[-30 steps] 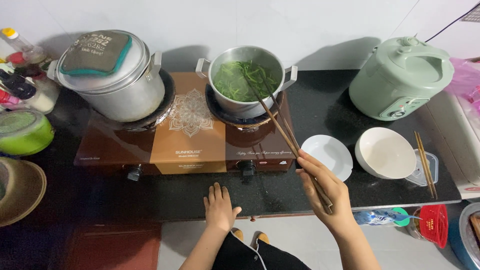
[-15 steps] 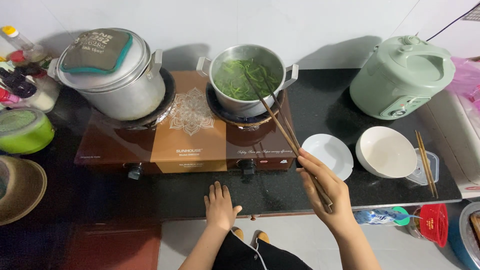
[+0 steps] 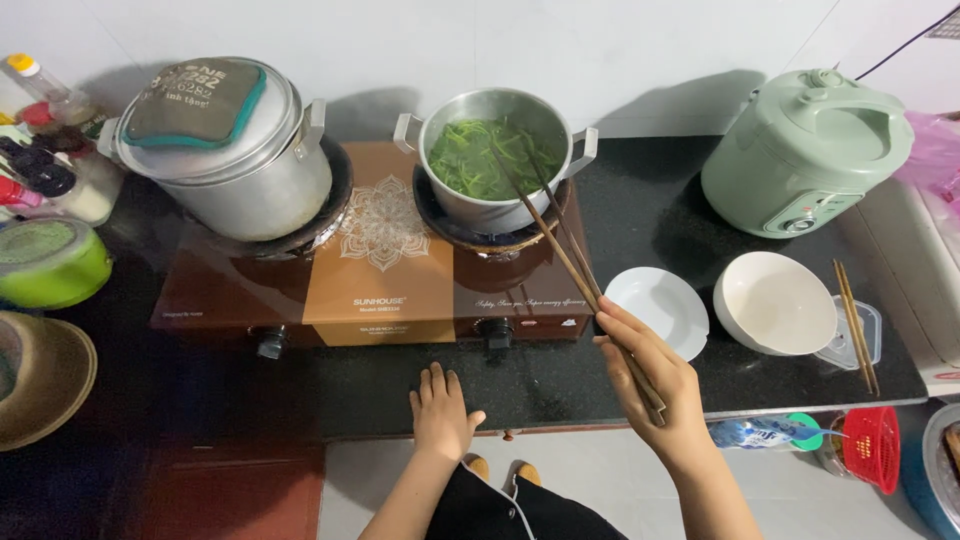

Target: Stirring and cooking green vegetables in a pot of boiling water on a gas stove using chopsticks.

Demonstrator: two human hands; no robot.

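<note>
Long wooden chopsticks (image 3: 560, 250), tips in the leafy greens (image 3: 480, 155) of a round steel pot (image 3: 495, 165) at twelve o'clock, right hand (image 3: 650, 385) pinching them, fingers curled, left hand (image 3: 440, 415) flat, fingers spread on dark glossy counter (image 3: 640, 215), white bowl (image 3: 775, 302) at three o'clock.

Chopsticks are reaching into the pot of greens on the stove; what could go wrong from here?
1. The right hand holds the long chopsticks near their far end, so the greens may slip and splash back into the pot.
2. The plate and bowl stand close beside that hand and could be knocked.
3. The left hand rests at the counter edge, just in front of the stove, which may be hot.
</note>
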